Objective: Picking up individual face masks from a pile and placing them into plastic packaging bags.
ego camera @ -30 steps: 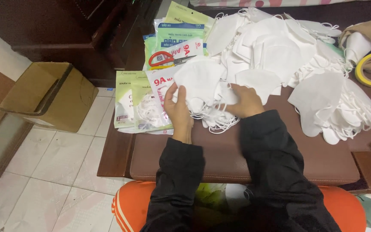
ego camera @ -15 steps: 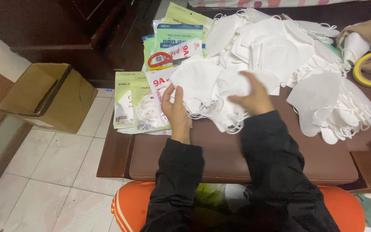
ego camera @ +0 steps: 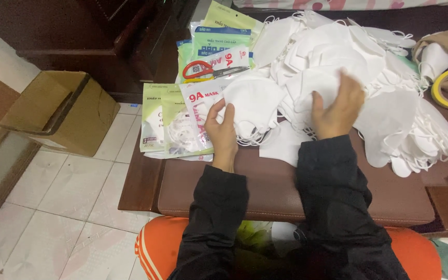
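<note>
Surface: brown padded bench top (ego camera: pixel 286 192) in front of me, pale tiled floor (ego camera: pixel 53 228) to my left, dark wooden furniture (ego camera: pixel 94 36) behind.
Change: a second ago both my hands sat low together on one folded mask; now my right hand (ego camera: pixel 338 106) has lifted away and gone up into the heap, while my left hand has barely shifted.
Left hand: my left hand (ego camera: pixel 223 132) lies flat, fingers together, pressing on the small stack of white masks (ego camera: pixel 252 106) right beside the printed packets.
Right hand: fingers spread and curled over the big pile of loose white masks (ego camera: pixel 348 57); it seems to be gathering one, though from here I cannot tell whether anything is truly pinched.
Meaning: I judge the stack under my left hand is the sorted lot, and the right is fetching another piece for it.
Where the masks are: the stack is at the bench's near-left middle; the loose heap spreads across the far right, spilling toward the edge.
Around: flat mask packets (ego camera: pixel 177 124) fanned at the left edge, red-handled scissors (ego camera: pixel 211 70) lying on them, a roll of yellow tape (ego camera: pixel 444 88) far right, an open cardboard box (ego camera: pixel 60 111) on the floor.
In the way: tangled ear loops (ego camera: pixel 247 139) trail out under the stack and could snag; the heap crowds my right wrist.
</note>
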